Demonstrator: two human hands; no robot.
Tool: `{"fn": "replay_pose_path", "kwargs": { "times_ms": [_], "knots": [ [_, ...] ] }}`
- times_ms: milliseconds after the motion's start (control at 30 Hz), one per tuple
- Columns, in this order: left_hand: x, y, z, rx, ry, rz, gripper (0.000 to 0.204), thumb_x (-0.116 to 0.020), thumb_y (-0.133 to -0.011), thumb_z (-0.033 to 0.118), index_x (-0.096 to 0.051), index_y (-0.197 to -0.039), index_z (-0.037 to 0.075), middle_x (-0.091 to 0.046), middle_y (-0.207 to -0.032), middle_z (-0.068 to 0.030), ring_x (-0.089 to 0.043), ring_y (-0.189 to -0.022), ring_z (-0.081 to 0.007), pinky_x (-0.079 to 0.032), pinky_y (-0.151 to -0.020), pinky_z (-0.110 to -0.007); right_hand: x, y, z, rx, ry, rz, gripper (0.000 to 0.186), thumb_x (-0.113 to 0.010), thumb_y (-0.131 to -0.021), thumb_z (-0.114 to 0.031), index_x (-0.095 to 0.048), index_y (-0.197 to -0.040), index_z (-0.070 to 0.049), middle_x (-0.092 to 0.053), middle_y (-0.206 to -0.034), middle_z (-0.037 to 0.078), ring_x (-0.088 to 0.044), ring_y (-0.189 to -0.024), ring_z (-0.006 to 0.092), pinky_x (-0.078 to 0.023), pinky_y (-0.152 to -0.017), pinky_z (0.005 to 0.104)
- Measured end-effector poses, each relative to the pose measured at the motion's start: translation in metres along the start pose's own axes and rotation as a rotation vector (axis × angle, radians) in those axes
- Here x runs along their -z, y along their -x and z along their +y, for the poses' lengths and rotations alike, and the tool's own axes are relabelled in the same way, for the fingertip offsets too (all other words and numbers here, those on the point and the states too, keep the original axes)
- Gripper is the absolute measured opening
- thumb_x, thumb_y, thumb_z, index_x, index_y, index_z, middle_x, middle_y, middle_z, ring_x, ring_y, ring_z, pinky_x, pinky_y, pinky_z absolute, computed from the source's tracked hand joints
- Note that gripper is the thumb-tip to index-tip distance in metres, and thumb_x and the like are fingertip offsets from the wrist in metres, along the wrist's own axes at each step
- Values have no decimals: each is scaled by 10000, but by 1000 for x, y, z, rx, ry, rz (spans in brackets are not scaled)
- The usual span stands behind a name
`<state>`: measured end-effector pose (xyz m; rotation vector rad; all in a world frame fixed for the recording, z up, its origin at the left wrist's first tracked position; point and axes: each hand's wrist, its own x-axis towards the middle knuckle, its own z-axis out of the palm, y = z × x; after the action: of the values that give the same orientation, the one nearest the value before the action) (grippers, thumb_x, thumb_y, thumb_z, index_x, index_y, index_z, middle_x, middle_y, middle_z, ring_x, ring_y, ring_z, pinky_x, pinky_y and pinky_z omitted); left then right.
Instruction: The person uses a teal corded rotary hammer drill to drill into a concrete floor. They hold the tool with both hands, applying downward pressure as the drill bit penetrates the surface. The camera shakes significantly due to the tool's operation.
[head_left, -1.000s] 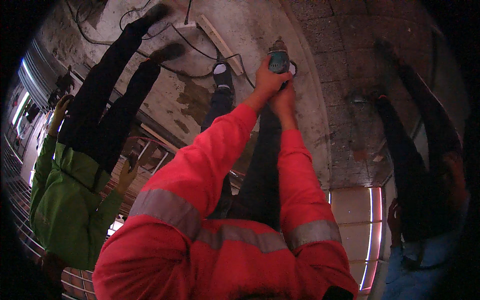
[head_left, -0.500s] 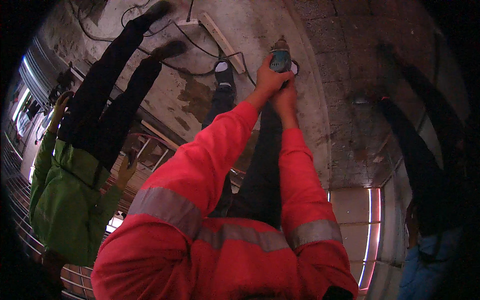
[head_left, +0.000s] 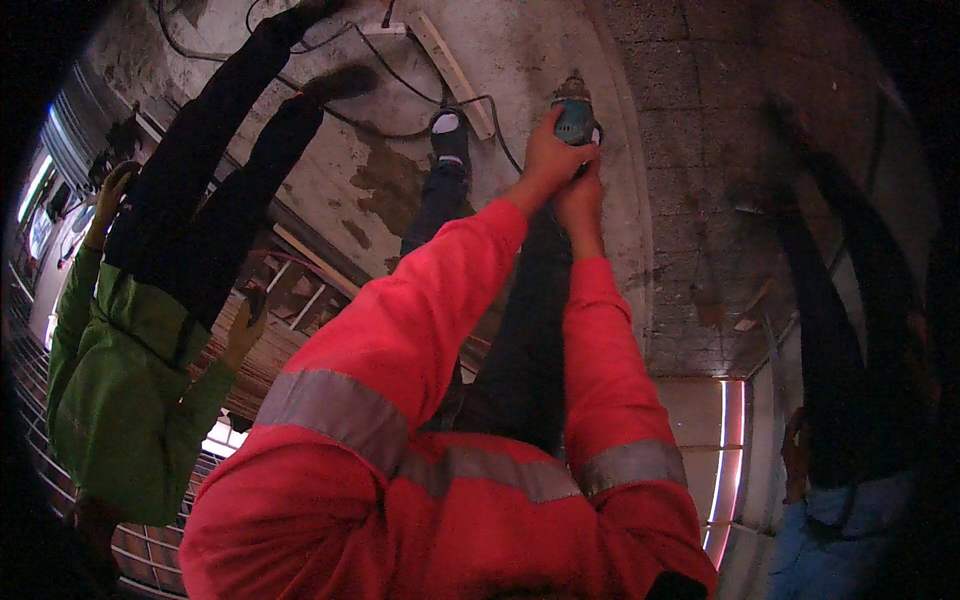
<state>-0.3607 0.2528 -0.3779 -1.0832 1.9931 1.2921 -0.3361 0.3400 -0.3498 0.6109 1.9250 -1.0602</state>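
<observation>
A teal power tool with a dull metal front end is over the concrete floor, in line with my right shoe. My left hand is closed round its body, thumb on top. My right hand grips its rear, partly hidden under my left. A dark cord loops across the floor near it, by a pale wooden batten and my left shoe. Whether the tool's tip touches the floor I cannot tell.
A co-worker in green stands close at the left, gloved hands low, near metal bars and long boards. Another person in dark trousers and blue stands at the right on darker, grid-marked flooring.
My hands and the tool have shifted slightly rightward in the picture, still gripped. The floor and both co-workers appear slightly shifted, the right one's legs lower in view.
</observation>
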Motion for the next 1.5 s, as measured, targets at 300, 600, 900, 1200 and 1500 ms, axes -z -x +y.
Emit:
{"fn": "replay_pose_path", "kwargs": {
  "times_ms": [300,600,900,1200,1500],
  "knots": [
    [-2,-5,-1,-52,-7,13,900,-849,-574,283,-507,-1352,-14,-623,-1226,-244,-619,-1131,-364,-490,-961,-403,-3,-2,-3,-19,-38,1,830,-755,-796,-357,-316,-1442,-75,-615,-1249,255,-603,-1158,416,-498,-912,464],
    [-4,-2,-4,-32,40,-3,904,-852,-572,285,-510,-1358,-4,-604,-1267,-255,-604,-1171,-370,-485,-981,-403,-1,-1,4,-22,-33,-13,797,-726,-831,-371,-316,-1461,-107,-636,-1220,261,-604,-1163,416,-498,-919,465],
    [-7,-1,-9,-34,28,-7,907,-847,-578,284,-498,-1367,4,-597,-1271,-249,-600,-1168,-377,-483,-985,-404,-3,-4,12,-56,34,-8,845,-750,-790,-348,-293,-1462,-116,-634,-1229,244,-615,-1130,428,-511,-882,474],
    [-6,2,-10,-42,7,17,886,-843,-592,305,-502,-1355,12,-623,-1217,-241,-630,-1104,-379,-499,-948,-414,-7,-3,18,5,5,19,835,-747,-796,-371,-317,-1451,-84,-631,-1220,258,-611,-1118,444,-504,-890,484],
    [-12,3,-19,-51,7,36,870,-838,-607,316,-508,-1345,-8,-600,-1262,-238,-606,-1150,-378,-481,-984,-409,-5,-3,27,11,8,19,826,-754,-800,-371,-338,-1458,-96,-635,-1227,259,-608,-1171,397,-495,-924,440]
  ]
}}
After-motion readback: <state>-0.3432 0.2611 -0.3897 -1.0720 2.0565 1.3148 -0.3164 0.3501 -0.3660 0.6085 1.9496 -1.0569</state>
